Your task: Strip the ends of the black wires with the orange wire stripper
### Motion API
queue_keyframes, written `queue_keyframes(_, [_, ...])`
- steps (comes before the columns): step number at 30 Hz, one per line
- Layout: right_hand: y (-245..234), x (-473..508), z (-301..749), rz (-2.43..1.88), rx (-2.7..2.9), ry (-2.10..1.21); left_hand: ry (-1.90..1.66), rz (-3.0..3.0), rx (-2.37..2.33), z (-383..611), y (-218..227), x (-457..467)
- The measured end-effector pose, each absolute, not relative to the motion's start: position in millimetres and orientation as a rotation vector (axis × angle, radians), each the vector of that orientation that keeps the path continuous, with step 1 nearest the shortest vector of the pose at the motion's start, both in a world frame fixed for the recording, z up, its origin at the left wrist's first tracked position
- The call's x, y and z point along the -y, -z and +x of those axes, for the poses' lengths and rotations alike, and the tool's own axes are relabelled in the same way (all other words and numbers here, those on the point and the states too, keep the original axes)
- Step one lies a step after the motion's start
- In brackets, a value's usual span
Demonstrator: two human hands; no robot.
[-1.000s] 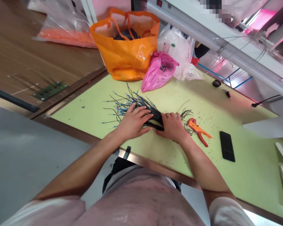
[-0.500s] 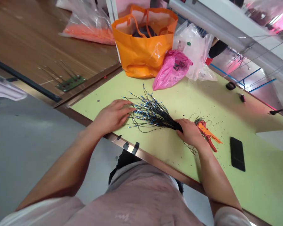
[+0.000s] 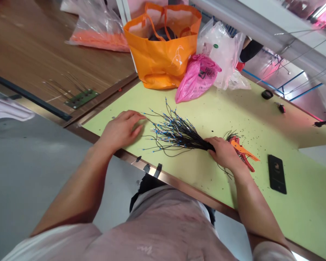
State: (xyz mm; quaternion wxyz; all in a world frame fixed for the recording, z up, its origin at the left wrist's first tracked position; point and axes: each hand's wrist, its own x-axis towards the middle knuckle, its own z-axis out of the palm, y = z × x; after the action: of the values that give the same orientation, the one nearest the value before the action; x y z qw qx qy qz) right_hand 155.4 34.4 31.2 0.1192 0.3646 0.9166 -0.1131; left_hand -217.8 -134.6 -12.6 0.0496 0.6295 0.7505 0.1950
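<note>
A bundle of thin black wires [image 3: 191,136] with blue and bare metallic tips lies across the green tabletop, its tips fanned out to the left. My right hand [image 3: 224,151] is closed round the gathered part of the bundle. Left of the fanned tips is my left hand [image 3: 122,131], its fingers stretched out and thumb apart. The fingertips are at the end of a stray wire; I see nothing gripped in them. Just beyond my right hand lie orange-and-red handled pliers [image 3: 244,151], partly hidden, by the wires' other ends.
An orange bag [image 3: 163,61], a pink plastic bag [image 3: 197,79] and a clear plastic bag [image 3: 217,47] stand at the back. To the right lies a black phone [image 3: 277,174]. A black tape roll [image 3: 267,94] sits near the far edge. Small dark scraps dot the tabletop [image 3: 301,217].
My left hand has drawn back slightly left, away from the wire tips, thumb more apart. My right hand still grips the bundle. The phone's screen now shows something lit.
</note>
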Motion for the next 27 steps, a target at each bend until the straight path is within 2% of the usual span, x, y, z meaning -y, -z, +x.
queue_keyframes(3, [-35.4, -36.4, 156.6, 1.054, -2.666, 0.321, -0.613, 2.006, -2.216, -219.4, 13.8, 120.5])
queue_keyframes(7, [-39.1, -36.7, 156.2, 1.026, -2.656, 0.317, -0.395, 2.043, -2.191, -231.0, 17.4, 109.5])
queue_keyframes(9, [-39.6, -36.5, 155.8, 1.023, -2.659, 0.326, -0.446, 1.951, -2.214, -237.2, 15.9, 115.1])
queue_keyframes(12, [-40.6, -37.0, 155.7, 1.025, -2.659, 0.344, -0.715, 1.684, -2.186, -240.1, 9.6, 131.8])
queue_keyframes(15, [-45.4, -39.0, 155.5, 0.991, -2.641, 0.371, -1.161, 1.259, -2.094, -233.1, 7.4, 143.3])
queue_keyframes(20, [-66.0, -45.0, 145.8, 0.949, -2.613, 0.366, -1.843, 0.739, -1.668, -218.2, 25.0, 133.8])
queue_keyframes(24, [-80.2, -46.1, 126.8, 1.028, -2.669, 0.218, -2.021, 0.61, -1.485, -216.0, 33.9, 124.8])
queue_keyframes(27, [-81.7, -39.5, 102.6, 0.954, -2.84, 0.307, -2.047, 0.636, -1.477, -213.2, 28.4, 125.7])
